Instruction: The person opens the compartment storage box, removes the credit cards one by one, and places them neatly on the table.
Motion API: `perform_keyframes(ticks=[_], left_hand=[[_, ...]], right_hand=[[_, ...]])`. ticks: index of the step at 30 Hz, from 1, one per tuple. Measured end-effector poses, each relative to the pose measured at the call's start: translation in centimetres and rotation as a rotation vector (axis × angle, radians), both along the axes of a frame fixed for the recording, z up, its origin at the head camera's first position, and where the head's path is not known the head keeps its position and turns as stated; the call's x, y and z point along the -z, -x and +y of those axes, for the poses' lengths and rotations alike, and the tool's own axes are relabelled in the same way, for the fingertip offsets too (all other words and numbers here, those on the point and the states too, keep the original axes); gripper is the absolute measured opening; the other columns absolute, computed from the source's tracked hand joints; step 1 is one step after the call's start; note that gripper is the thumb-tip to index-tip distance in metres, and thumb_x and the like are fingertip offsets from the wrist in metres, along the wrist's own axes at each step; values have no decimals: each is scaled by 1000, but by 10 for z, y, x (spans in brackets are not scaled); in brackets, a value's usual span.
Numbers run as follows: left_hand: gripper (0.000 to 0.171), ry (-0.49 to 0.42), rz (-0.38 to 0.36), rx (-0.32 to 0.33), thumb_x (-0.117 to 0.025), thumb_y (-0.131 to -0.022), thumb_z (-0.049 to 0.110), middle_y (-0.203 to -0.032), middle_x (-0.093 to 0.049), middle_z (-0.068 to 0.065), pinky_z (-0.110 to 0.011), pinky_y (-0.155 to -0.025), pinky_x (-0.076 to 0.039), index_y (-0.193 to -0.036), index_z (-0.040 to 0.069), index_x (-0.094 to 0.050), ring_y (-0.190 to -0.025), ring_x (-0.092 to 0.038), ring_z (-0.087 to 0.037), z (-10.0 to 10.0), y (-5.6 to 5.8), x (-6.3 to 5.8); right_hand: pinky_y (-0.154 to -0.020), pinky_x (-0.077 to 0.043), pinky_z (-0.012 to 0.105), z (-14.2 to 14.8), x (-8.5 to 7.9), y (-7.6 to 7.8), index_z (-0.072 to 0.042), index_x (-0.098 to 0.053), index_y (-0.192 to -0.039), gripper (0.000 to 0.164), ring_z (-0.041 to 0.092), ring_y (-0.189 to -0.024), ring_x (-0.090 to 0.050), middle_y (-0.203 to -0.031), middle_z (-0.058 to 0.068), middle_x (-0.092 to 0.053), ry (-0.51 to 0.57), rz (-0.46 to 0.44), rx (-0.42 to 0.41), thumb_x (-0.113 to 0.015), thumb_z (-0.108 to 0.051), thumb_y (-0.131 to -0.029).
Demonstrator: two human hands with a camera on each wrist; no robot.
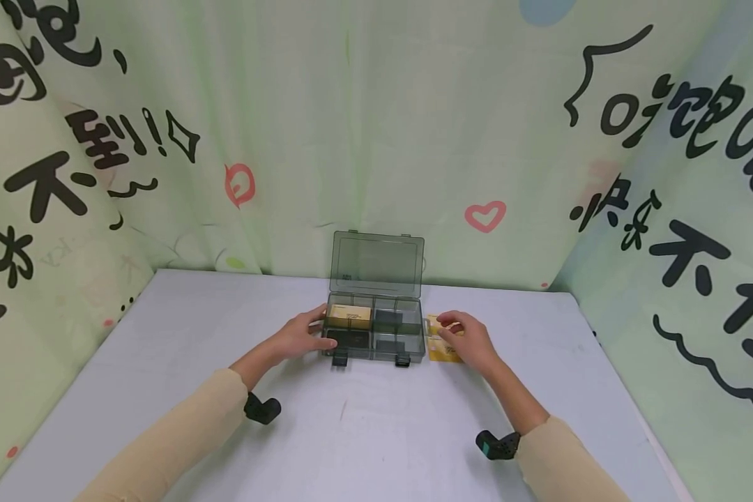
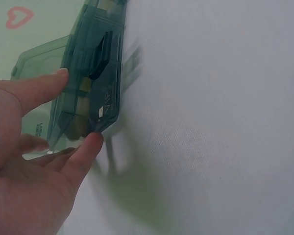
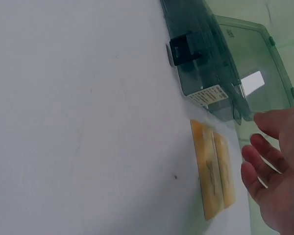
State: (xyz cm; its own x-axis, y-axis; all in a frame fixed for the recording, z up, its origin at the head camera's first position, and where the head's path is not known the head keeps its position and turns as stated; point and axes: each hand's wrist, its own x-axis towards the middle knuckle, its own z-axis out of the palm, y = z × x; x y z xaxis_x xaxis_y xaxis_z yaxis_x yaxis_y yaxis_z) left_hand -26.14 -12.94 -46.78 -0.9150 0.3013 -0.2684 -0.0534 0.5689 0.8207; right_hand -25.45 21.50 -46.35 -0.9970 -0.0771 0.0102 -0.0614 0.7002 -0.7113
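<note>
A translucent grey-green plastic organizer box (image 1: 398, 357) stands on the table with its lid (image 1: 377, 263) raised at the back. My left hand (image 1: 303, 335) holds the box's left side, thumb at the front rim and fingers along the side wall. In the rear left compartment lies a small tan box (image 1: 349, 316); a dark item (image 1: 348, 339) with pale lettering fills the front left one. What the right compartments hold is unclear. My right hand (image 1: 470, 341), fingers loosely bent and empty, hovers over flat yellow packets (image 3: 209, 171) right of the box.
The white-covered table (image 1: 376, 432) ends at a printed curtain (image 1: 376, 139) at the back, with curtains at both sides too. Two black latches (image 1: 339, 358) hang at the box's front. A white label (image 3: 208, 95) is on its right side.
</note>
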Motion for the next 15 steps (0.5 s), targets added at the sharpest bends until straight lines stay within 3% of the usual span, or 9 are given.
perform_keyframes(ticks=[9, 15], left_hand=[[89, -19, 10, 15, -72, -88, 22, -161, -22, -11, -51, -113, -35, -156, 13, -15, -144, -32, -34, -2, 0, 1], [89, -22, 12, 14, -72, -88, 23, -162, -19, -11, -50, -114, -34, -156, 12, -16, -145, -31, -34, -2, 0, 0]], right_hand=[[-78, -53, 30, -17, -6, 7, -3, -64, -116, 25, 25, -97, -62, -108, 14, -65, 44, 57, -81, -63, -12, -93], [-81, -54, 34, -29, -10, 12, 2, -63, -117, 27, 28, -96, -63, -110, 18, -65, 88, 80, -139, -64, -8, -92]])
